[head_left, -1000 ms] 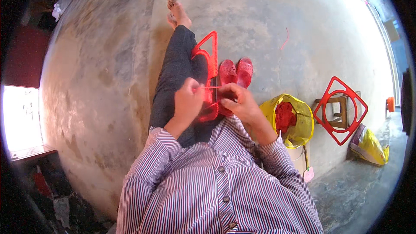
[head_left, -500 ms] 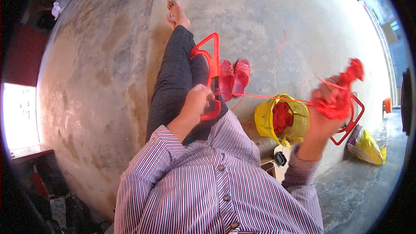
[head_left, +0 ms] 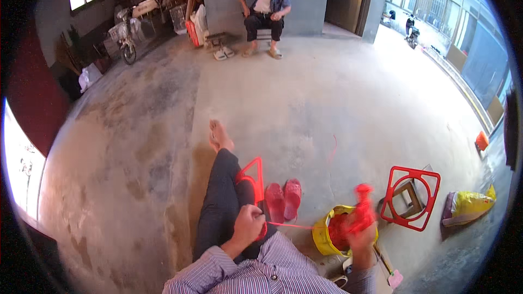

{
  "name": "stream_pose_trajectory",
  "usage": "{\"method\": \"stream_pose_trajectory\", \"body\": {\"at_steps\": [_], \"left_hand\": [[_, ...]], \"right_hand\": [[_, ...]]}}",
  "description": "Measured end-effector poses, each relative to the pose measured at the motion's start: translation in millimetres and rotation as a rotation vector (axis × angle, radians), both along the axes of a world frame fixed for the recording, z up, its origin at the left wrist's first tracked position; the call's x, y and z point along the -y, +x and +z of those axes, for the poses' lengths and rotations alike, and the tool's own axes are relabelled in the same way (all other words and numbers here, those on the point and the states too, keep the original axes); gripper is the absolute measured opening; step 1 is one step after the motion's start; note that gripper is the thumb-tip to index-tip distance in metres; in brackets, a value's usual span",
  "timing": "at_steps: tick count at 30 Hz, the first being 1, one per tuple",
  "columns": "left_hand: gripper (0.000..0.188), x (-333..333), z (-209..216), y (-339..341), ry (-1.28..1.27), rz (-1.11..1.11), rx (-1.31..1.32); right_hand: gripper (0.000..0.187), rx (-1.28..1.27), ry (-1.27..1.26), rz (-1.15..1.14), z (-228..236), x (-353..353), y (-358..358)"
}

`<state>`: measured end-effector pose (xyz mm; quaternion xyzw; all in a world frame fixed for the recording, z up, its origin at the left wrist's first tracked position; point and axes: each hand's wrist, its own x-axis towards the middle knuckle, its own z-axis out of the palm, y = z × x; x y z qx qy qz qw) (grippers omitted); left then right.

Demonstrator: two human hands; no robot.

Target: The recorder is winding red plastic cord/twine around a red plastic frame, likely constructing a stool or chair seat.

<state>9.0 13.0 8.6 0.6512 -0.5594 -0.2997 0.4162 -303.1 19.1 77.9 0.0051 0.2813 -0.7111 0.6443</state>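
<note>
On my lap lies a red plastic frame (head_left: pixel 254 178), its lower part hidden behind my left hand (head_left: pixel 249 226), whose fingers are closed on it. A thin red cord (head_left: pixel 291 225) runs taut from there toward my right hand (head_left: pixel 362 239). That hand, smeared by motion, grips a bundle of red cord (head_left: pixel 363 207) beside the rim of a yellow bag (head_left: pixel 321 242). Red material (head_left: pixel 339 228) fills the inside of the bag. Red slippers (head_left: pixel 284 198) stand on the floor just beyond my knee.
At right, another red frame (head_left: pixel 390 190) leans on a wooden square frame (head_left: pixel 399 212). Beyond it lie a yellow-and-purple sack (head_left: pixel 468 208) and an orange object (head_left: pixel 481 141). A seated person (head_left: pixel 265 11) is by the far wall. A bicycle-like vehicle (head_left: pixel 126 43) stands at far left.
The view has tilted up, showing the far wall and the seated person. My right hand has come in from the far right toward the yellow bag, shortening the cord between my hands.
</note>
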Motion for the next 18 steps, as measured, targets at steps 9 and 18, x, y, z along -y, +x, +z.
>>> {"method": "stream_pose_trajectory", "body": {"at_steps": [9, 18], "left_hand": [[0.029, -7.0, 86.6, -19.1, 0.139, -0.426, -0.84], [0.035, 22.2, 56.7, 67.4, -0.175, -0.641, 0.915]], "right_hand": [[0.033, -0.593, -0.186, 1.09, -44.0, -18.9, 137.3], [0.029, -0.997, -0.351, 1.034, -105.7, 66.1, 124.9]]}}
